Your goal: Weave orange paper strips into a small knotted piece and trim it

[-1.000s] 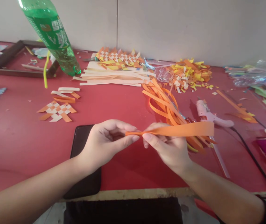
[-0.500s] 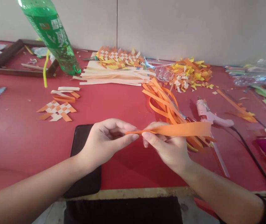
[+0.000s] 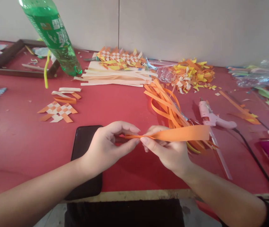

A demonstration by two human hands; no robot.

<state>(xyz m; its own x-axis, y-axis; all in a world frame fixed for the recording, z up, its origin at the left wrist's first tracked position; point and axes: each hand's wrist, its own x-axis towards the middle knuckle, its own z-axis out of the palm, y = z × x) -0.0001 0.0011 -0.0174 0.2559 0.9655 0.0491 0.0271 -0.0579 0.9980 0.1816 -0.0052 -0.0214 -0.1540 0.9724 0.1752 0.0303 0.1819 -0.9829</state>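
Both my hands hold one orange paper strip (image 3: 184, 133) above the red table (image 3: 18, 142). My left hand (image 3: 108, 143) pinches the strip's left tip between thumb and fingers. My right hand (image 3: 167, 148) pinches it just to the right of that, and the rest of the strip runs out to the right, flat and wide. Behind my right hand lies a loose bundle of orange strips (image 3: 165, 102). A dark phone (image 3: 84, 157) lies flat under my left wrist.
A green bottle (image 3: 54, 34) leans at the back left beside a wooden frame (image 3: 9, 63). Cream strips (image 3: 115, 78) and woven orange-white pieces (image 3: 120, 58) lie at the back, a small woven piece (image 3: 57, 113) at left. A pink glue gun (image 3: 210, 116) with black cord and paper scraps (image 3: 191, 75) sit right.
My hands have drawn slightly closer together, and the strip's free right end has shifted a little to the left and down. Nothing else on the table moved.
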